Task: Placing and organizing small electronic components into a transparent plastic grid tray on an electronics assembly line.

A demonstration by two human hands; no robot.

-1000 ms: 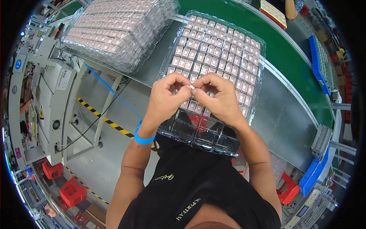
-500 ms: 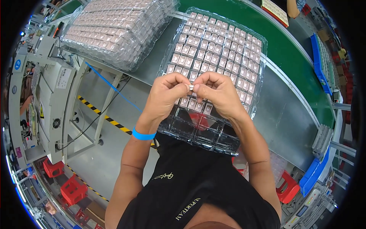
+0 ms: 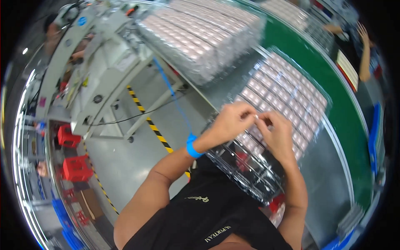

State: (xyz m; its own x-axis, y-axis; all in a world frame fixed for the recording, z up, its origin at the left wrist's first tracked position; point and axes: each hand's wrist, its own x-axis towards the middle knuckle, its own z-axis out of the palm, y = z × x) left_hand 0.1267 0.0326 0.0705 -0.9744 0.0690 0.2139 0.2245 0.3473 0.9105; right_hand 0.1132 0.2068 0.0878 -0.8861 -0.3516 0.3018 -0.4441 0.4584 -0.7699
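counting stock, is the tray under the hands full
Partly full: the tray holds pinkish pieces in far rows; near compartments look bare.

The small part [image 3: 256, 117] sits between the fingertips of the left hand [image 3: 231, 121] and the right hand [image 3: 276, 134]. Below this grip lies the tray [image 3: 263, 177], its loaded rows extending beyond and right. The tray stack [image 3: 200, 37] stands beyond-left; the long strip [image 3: 348, 106] runs beyond-right. The machine [image 3: 110, 77] and stools [image 3: 78, 168] stand far left.

Left grip [image 3: 233, 120] and right grip [image 3: 276, 132] both pinch, close together.
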